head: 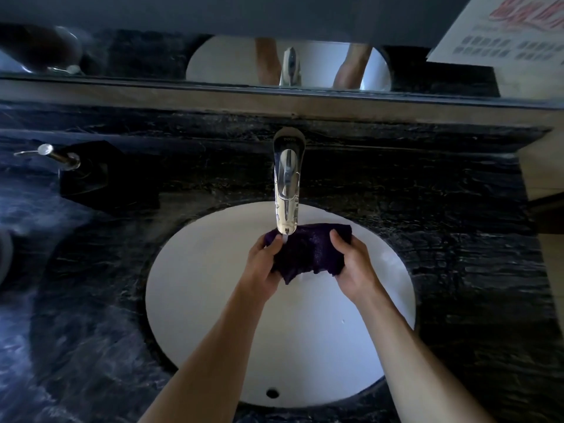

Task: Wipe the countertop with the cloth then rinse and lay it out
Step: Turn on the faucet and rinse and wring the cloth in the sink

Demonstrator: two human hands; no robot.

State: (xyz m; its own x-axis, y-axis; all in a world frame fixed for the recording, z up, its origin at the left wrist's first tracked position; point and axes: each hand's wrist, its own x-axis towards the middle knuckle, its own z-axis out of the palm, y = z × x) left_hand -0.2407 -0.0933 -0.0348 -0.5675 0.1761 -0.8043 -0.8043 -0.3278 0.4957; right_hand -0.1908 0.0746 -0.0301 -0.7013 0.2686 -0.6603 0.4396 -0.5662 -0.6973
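Note:
A dark purple cloth [308, 251] hangs bunched over the white oval sink [189, 288], right under the spout of the chrome faucet [286, 190]. A thin stream of water runs from the spout onto the cloth's left part. My left hand [262, 270] grips the cloth's left side with curled fingers. My right hand [354, 264] grips its right side, thumb on top. Black marble countertop [457, 239] surrounds the sink on all sides.
A chrome soap dispenser [58, 157] stands on the counter at the back left. A mirror [122, 53] runs along the back wall above a ledge. A printed sheet [503, 41] leans at the upper right. The overflow hole [272, 393] sits at the sink's near wall.

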